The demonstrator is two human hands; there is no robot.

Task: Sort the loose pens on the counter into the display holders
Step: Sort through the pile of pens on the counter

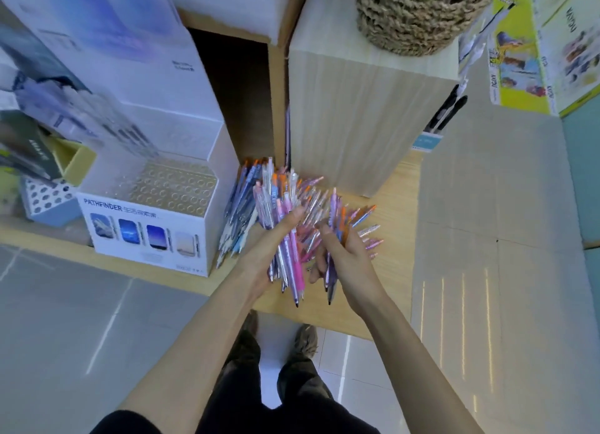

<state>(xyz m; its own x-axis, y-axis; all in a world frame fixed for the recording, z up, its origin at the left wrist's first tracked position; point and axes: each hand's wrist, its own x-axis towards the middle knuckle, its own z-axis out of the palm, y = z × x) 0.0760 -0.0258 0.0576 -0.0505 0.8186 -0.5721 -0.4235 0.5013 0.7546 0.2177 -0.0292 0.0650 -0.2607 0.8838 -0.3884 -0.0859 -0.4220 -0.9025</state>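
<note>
A heap of loose pens (311, 196), pink, purple, orange and blue, lies on the wooden counter (393, 206) in the middle of the view. My left hand (266, 255) holds a bundle of pink and purple pens (290, 258), tips pointing toward me. My right hand (344, 255) grips a smaller bunch of purple pens (331, 281) just right of it. A white display holder (146, 232) marked PATHFINDER, its top a clear tray of round holes with no pens in them, stands to the left. More blue and white pens (240, 206) lean against its side.
A tall pale wooden block (357, 115) with a woven basket (418, 11) on top stands behind the heap. A blue holder with round holes (48, 200) sits at far left. Two dark pens (448, 112) hang on the block's right side. Grey floor lies below the counter edge.
</note>
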